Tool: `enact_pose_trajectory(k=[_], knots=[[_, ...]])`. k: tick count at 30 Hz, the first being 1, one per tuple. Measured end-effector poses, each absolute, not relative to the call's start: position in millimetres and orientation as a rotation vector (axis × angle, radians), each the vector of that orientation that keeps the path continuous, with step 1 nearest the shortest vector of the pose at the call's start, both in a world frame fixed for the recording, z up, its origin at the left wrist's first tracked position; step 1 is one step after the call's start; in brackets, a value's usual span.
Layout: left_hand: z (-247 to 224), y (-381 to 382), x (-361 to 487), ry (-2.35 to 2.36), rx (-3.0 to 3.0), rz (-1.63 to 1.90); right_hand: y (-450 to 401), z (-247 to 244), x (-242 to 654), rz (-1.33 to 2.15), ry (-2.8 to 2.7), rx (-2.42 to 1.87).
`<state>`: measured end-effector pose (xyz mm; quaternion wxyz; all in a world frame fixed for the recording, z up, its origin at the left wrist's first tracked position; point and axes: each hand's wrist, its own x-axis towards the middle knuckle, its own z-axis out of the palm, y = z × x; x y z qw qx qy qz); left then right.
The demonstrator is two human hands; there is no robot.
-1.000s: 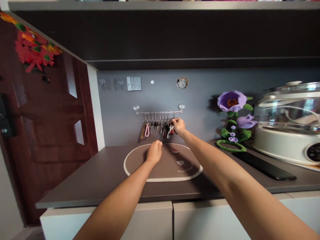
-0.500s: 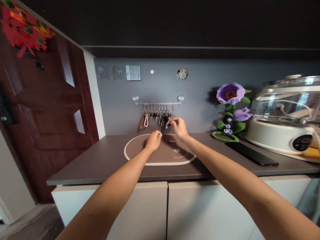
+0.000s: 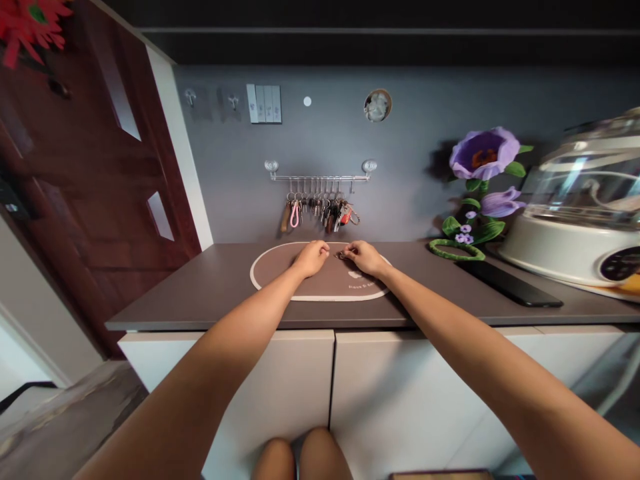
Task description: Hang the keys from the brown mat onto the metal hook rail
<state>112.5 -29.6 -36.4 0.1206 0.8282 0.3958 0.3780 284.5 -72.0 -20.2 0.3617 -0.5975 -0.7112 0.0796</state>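
Note:
My right hand (image 3: pixel 364 257) is low over the oval brown mat (image 3: pixel 280 280), its fingers pinched at a small bunch of keys (image 3: pixel 341 255) lying there. To its left, my left hand (image 3: pixel 311 259) rests over the mat with fingers curled together; anything inside them is hidden. On the wall behind, several key bunches (image 3: pixel 325 212) hang from a clear hook rail (image 3: pixel 320 178). Among them are a pink loop strap (image 3: pixel 295 215), a brown strap (image 3: pixel 285 218) and a red key tag (image 3: pixel 345 217) at the right end.
On the counter's right stand purple felt flowers (image 3: pixel 485 160) with a green ring base (image 3: pixel 456 251), a black phone (image 3: pixel 510 283) and a white appliance with a clear top (image 3: pixel 560 243). A dark shelf (image 3: pixel 350 47) overhangs the counter. A red-brown door (image 3: pixel 100 227) is at left.
My right hand has come down from the hanging keys to the keys on the mat. The red-tagged bunch hangs on the rail. My left hand stays over the mat; the view has tilted down.

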Motion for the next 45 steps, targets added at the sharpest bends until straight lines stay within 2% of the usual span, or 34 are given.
enact_pose_trajectory(k=[6, 14, 21, 45], knots=[[-37.5, -27.6, 112.1, 1.165, 2.448, 1.059, -71.5, -20.3, 280.3, 0.249, -1.877, -1.555], [-37.4, -27.9, 112.4, 1.166, 2.486, 1.010, -70.8, -17.5, 276.8, 0.054, -1.943, -1.586], [-36.7, -28.2, 112.2, 1.171, 2.490, 1.040, -69.7, -18.7, 277.1, 0.103, -1.867, -1.496], [-27.8, -40.9, 115.4, 1.088, 2.385, 1.187, -72.5, -10.8, 275.0, 0.833, -1.348, -0.916]])
